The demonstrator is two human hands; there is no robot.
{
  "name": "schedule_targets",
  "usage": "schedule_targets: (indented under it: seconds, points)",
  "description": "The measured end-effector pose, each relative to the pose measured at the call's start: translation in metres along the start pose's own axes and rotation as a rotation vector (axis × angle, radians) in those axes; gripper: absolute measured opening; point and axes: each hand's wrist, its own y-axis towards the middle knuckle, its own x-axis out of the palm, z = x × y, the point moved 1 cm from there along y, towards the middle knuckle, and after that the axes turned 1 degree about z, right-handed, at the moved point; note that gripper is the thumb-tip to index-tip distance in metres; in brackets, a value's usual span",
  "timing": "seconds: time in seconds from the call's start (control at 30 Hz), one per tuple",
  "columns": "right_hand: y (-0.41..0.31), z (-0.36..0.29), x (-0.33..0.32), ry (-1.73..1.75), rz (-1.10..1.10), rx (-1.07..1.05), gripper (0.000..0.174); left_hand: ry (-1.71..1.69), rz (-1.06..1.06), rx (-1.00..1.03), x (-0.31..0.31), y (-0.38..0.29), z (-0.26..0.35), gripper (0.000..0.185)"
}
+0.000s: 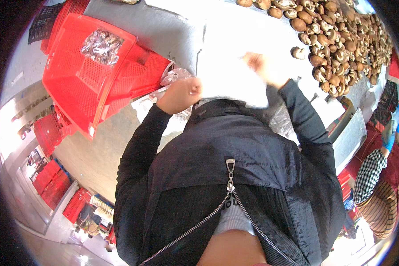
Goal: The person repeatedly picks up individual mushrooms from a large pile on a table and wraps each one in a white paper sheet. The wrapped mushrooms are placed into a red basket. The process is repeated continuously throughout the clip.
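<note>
My left hand point(183, 94) is loosely curled at the near edge of the overexposed white work surface point(232, 30), beside crumpled clear plastic bags point(177, 75). My right hand point(264, 66) is blurred above the same bright surface, its fingers pointing up and left. Glare hides whether either hand holds anything. Right of my right hand lies a single mushroom point(298, 53), apart from a large heap of brown-capped mushrooms point(339, 43) at the upper right.
Left of the work surface stands a red plastic crate point(76, 79), with a clear bag of mushrooms point(102, 46) on it. At the right are a metal tray point(349, 138) and a co-worker's blue-gloved hand point(389, 133). Further red crates point(51, 183) stand at the lower left.
</note>
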Motion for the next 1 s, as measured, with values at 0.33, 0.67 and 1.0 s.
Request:
schedule_targets:
  seconds: [0.33,0.67,1.0]
  points:
    - [-0.052,-0.014,0.042,-0.514,-0.264,-0.479,0.049,0.528,0.21,0.401,-0.003,0.03,0.037,0.012]
    - [-0.032,-0.034,0.054,-0.485,0.045,-0.108,0.046,0.426,0.022,0.269,-0.021,0.027,0.021,0.011]
    - [-0.055,-0.009,0.05,0.035,0.312,0.194,0.022,0.153,0.374,0.064,-0.005,0.135,-0.009,0.025]
